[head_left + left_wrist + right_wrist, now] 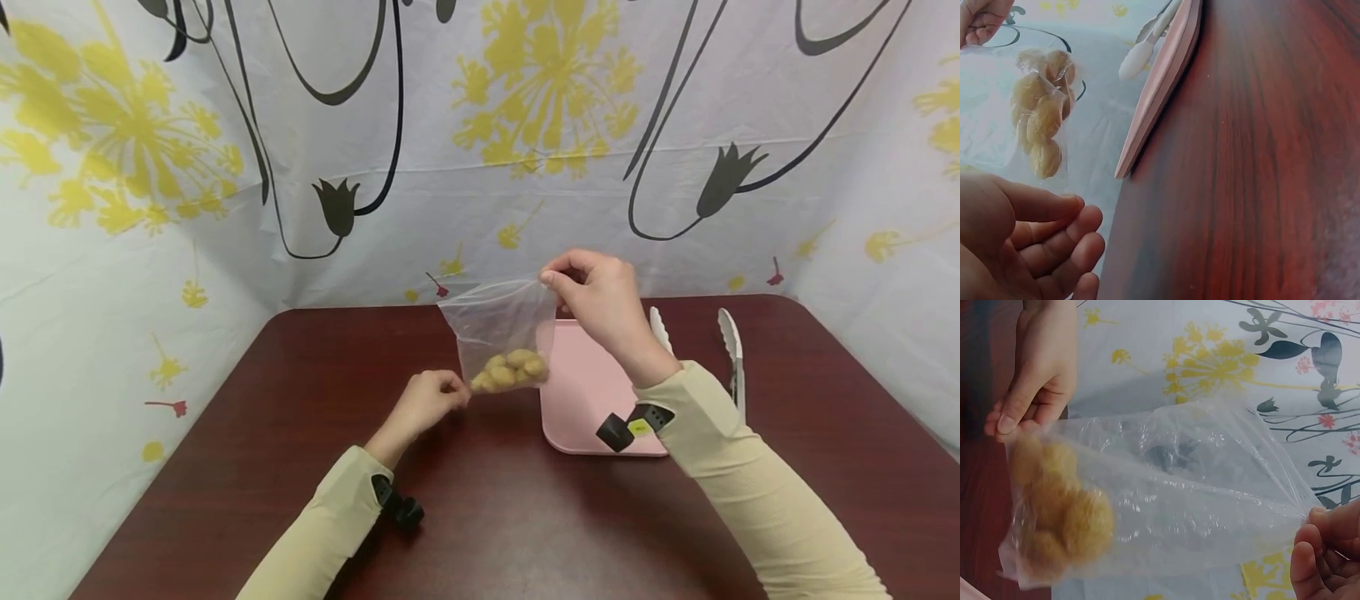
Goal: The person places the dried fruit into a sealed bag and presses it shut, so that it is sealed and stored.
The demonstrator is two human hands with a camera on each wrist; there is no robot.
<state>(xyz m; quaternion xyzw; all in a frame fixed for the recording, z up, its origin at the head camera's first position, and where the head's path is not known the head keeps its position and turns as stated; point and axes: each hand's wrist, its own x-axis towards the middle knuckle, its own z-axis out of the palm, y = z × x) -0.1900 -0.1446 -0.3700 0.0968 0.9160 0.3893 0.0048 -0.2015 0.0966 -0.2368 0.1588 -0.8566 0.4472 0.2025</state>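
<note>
A clear plastic zip bag (498, 325) hangs above the table, with several small, yellow-brown potatoes (510, 371) gathered along its bottom. High on the right, my right hand (600, 296) pinches the bag's top corner between thumb and fingers, also seen in the right wrist view. Lower down, my left hand (427, 404) has its thumb and fingertips together at the bag's lower left corner, pinching it. In the left wrist view the left thumb (1047, 205) meets the index finger just below the potatoes (1044, 115). The bag's upper edge slants between its two top corners.
A pink tray (585, 400) lies on the dark red-brown table (337, 350), partly behind the bag and right arm. Tongs (733, 358) with pale scalloped tips lie at the tray's right, partly hidden by the right forearm. A flower-patterned curtain (420, 125) stands behind the table.
</note>
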